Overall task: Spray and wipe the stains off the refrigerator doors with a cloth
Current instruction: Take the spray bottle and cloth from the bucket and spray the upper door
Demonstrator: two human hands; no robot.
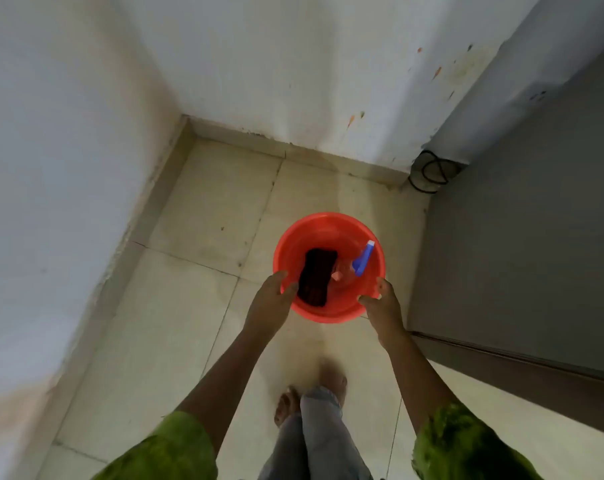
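Observation:
A red plastic basin [324, 226] is held over the tiled floor in both my hands. My left hand [271, 299] grips its near-left rim, thumb hooked inside. My right hand [380, 301] grips the near-right rim. Inside the basin lies a folded dark cloth [316, 277] on the left. Beside it on the right lies a clear spray bottle with a blue trigger head [362, 258]. The grey refrigerator [522, 237] stands at the right, its side facing me.
White walls meet in a corner ahead and to the left, with stains on the far wall [356, 117]. A coiled black cable [430, 171] lies on the floor by the refrigerator's back corner. My bare feet [311, 393] stand on beige tiles.

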